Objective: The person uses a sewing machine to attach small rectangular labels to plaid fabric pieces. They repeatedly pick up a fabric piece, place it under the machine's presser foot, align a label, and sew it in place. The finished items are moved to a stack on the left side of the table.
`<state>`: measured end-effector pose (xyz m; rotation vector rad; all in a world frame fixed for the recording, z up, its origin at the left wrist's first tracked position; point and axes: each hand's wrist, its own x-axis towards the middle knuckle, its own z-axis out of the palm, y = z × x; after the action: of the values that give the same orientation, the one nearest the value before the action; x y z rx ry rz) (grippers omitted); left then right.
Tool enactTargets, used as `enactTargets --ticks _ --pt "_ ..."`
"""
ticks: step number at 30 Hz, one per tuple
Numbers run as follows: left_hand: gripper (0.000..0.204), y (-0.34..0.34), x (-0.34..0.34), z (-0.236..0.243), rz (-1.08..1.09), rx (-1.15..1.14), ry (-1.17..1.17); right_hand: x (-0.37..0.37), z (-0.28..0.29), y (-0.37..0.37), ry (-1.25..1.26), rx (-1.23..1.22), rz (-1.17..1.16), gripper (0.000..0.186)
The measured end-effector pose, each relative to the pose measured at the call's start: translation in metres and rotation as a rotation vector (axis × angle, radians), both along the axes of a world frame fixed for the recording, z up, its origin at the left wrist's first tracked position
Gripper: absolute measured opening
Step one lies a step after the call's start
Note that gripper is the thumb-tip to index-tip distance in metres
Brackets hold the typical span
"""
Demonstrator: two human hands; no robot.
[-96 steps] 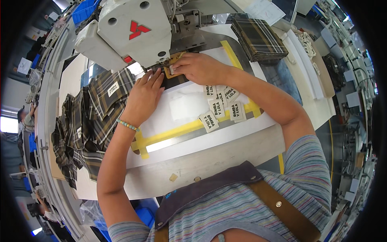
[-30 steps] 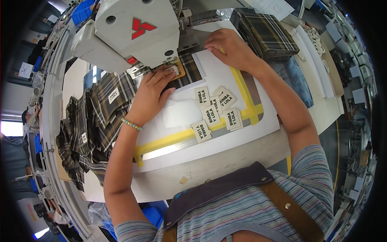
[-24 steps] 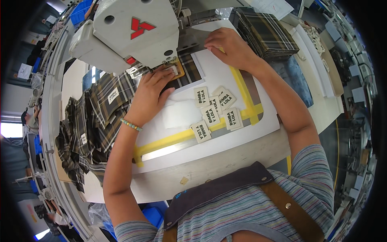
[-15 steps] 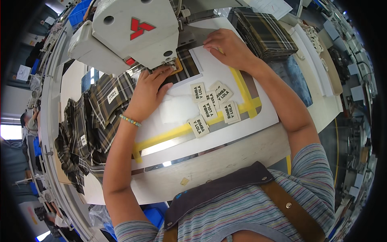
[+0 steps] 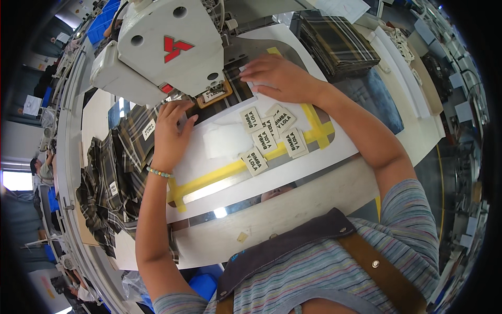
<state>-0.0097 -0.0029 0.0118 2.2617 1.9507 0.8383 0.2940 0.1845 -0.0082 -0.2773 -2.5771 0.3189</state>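
A plaid fabric piece (image 5: 239, 92) in brown, black and white lies under the head of a white sewing machine (image 5: 157, 47). On it, a tan clamp frame (image 5: 228, 89) surrounds a cream label (image 5: 213, 94) with dark lettering. My left hand (image 5: 173, 131) is just left of the clamp, fingers bent and thumb apart, with nothing visible in it; its fingertips are close to the fabric. My right hand (image 5: 280, 78) rests over the right end of the fabric, by a white straight edge (image 5: 253, 86), its fingers stretched and the thumb spread away.
Several loose cream labels (image 5: 265, 137) lie on the white work surface (image 5: 209, 175), bordered by yellow tape (image 5: 219, 179). A heap of labelled plaid pieces (image 5: 112, 183) spreads at the left. A neat plaid stack (image 5: 340, 44) stands at the back right.
My left hand has drawn back to the left from the clamp, baring the label in it. My right hand has shifted left and nearer along the fabric.
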Motion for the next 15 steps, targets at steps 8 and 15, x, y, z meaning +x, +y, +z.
enactTargets --ticks 8,15 --pt "0.035 0.005 -0.010 -0.002 0.140 -0.181 -0.185 -0.006 0.001 -0.005 -0.176 0.046 -0.001 0.041" --pt "0.026 0.015 -0.012 -0.023 0.133 -0.040 -0.165 0.000 0.028 -0.020 -0.213 0.158 -0.001 0.031"
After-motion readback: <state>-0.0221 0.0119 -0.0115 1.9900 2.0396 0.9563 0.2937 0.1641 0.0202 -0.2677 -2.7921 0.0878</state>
